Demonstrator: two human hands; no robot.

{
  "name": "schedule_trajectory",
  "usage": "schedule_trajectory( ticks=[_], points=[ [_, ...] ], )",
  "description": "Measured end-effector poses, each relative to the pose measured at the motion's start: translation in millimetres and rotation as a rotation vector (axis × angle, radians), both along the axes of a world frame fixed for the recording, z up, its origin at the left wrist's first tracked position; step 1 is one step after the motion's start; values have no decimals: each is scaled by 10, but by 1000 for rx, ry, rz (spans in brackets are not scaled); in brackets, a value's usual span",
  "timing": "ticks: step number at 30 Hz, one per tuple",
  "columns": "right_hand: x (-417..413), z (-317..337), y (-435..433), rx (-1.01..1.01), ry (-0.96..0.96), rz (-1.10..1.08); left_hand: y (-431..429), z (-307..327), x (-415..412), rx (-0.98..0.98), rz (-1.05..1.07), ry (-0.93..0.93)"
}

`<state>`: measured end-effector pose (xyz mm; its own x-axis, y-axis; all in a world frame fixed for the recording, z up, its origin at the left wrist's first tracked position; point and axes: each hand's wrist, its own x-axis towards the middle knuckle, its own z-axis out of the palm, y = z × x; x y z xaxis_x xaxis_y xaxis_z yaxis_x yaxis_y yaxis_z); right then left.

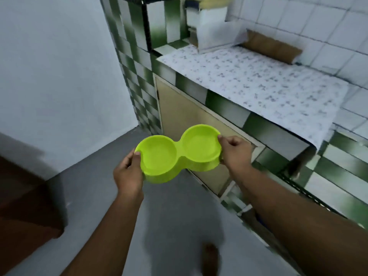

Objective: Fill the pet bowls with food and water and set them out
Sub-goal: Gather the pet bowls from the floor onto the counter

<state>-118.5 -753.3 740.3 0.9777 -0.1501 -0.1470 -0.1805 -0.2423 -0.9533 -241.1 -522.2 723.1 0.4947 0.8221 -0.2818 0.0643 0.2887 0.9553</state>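
Observation:
A lime-green double pet bowl (pixel 177 152) with two round wells is held level in the air above the grey floor. Both wells look empty. My left hand (pixel 128 172) grips its left end, thumb over the rim. My right hand (pixel 234 151) grips its right end, thumb on the rim and fingers underneath. The bowl hangs in front of a beige cabinet door.
A counter (pixel 258 86) covered with patterned paper runs along the right, with a white box (pixel 211 30) and a brown object (pixel 272 46) at its back. Green-and-white tiles face the counter. A dark wooden piece of furniture (pixel 25 206) stands at the left. My foot (pixel 211 257) shows below.

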Motion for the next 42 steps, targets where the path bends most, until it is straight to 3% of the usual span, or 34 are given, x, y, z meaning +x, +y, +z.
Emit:
schedule_trajectory(
  ticks=[12, 18, 27, 35, 42],
  points=[
    [-1044, 89, -2449, -31, -72, -506, -2146, 235, 145, 151, -532, 7],
    [-1350, 128, -3826, -66, -61, -654, -3503, 234, 148, 149, -682, -14],
    [-1352, 144, -5671, -226, -31, -675, -5320, 27, 169, 60, -789, 46],
    [-708, -42, -6482, -407, 54, -563, -6021, -176, 558, -37, -877, 202],
    [-33, -159, -6922, -422, 122, -452, -6414, -417, 1032, -34, -928, 284]
  ],
)
